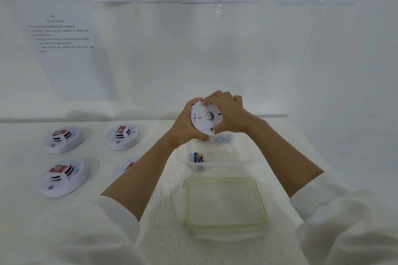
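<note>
Two hands (189, 123) (229, 114) around one detector (202, 117), apparently underside-up

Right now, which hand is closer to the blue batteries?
Left. The left hand grips the smoke detector just beyond the batteries; the right hand holds it farther right.

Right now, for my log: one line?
left grip: holds round white plastic smoke detector | right grip: grips its rim | blue cylindrical batteries: in clear tray

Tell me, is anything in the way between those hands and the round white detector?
Nothing visible. The left hand grips the detector by its rim and the right hand holds its other side. Both touch it directly, above the clear tub holding batteries.
</note>
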Available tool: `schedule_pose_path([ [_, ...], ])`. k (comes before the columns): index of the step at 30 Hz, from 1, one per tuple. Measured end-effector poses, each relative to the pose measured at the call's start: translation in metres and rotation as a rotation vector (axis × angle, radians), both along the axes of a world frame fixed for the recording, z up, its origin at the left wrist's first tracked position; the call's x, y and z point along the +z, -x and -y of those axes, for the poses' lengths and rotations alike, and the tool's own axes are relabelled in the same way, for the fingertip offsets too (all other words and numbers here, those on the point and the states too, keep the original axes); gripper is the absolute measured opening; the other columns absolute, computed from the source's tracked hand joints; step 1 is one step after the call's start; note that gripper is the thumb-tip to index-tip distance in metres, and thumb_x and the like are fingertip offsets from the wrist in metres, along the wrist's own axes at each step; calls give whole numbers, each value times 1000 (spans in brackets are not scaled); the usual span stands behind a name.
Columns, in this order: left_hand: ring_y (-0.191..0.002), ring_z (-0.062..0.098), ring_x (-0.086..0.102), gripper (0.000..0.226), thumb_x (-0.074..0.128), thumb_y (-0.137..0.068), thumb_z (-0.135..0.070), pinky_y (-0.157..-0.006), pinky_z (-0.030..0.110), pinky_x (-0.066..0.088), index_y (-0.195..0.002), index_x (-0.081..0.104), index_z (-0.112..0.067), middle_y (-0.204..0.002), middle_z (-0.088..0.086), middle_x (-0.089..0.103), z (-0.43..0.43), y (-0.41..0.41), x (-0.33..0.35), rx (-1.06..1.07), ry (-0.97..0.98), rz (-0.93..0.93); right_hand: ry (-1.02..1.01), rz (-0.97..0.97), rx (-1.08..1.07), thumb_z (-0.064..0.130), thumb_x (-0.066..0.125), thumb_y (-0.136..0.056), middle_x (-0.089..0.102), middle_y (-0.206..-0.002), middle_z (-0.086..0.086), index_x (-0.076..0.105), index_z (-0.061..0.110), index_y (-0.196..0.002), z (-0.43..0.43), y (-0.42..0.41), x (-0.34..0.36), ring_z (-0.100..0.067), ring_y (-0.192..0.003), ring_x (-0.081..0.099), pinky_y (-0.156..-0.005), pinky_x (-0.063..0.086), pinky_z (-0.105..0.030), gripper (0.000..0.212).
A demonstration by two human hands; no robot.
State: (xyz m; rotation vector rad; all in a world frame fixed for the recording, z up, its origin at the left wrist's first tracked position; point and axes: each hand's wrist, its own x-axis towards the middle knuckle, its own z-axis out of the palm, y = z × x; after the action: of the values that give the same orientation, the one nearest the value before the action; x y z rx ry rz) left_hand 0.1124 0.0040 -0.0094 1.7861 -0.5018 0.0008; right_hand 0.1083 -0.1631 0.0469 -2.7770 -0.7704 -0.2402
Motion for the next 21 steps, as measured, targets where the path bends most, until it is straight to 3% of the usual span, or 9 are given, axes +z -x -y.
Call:
schedule_pose_path([
  [4,-110,4,49,103,78,-42,4,-78,14,51,-131,30,-21,-128,0,41,-5,7,4,-6,24,-13,-141,-132,20,15,73,-68,44,-119,6,45,29,-121,3,0,4,-14,-110,35,-93,25,-35,62],
  [8,-104,4,52,104,78,-43,5,-73,16,52,-134,31,-14,-123,-2,44,-7,19,5,-37,-1,-18,-302,-247,55,23,69,-79,49,-111,8,55,27,-112,6,-1,4,-12,-105,41,-98,33,-35,36],
  [11,-105,6,51,106,80,-42,4,-75,19,53,-134,31,-13,-124,1,44,-7,31,4,-46,-24,-13,-356,-236,73,6,62,-84,58,-103,-5,62,7,-109,3,7,6,-4,-80,47,-74,39,-14,25],
  [13,-106,6,50,106,80,-41,1,-77,19,53,-134,30,-13,-126,3,43,-9,38,4,-34,-41,0,-392,-252,57,1,59,-85,56,-95,-4,63,2,-105,3,17,9,1,-70,45,-64,39,-7,20],
  [18,-101,-9,51,106,80,-41,5,-76,12,50,-133,28,-3,-120,-6,43,-19,60,1,-11,-81,28,-691,-363,11,0,56,-87,55,-74,4,62,3,-96,6,43,9,3,-58,50,-53,38,-10,11],
  [21,-94,-17,52,105,80,-47,22,-72,8,48,-134,25,-2,-115,-14,44,-24,74,0,-5,-72,11,-717,-445,18,-1,55,-88,56,-72,1,63,13,-91,12,60,6,-2,-58,50,-50,38,-10,16],
])
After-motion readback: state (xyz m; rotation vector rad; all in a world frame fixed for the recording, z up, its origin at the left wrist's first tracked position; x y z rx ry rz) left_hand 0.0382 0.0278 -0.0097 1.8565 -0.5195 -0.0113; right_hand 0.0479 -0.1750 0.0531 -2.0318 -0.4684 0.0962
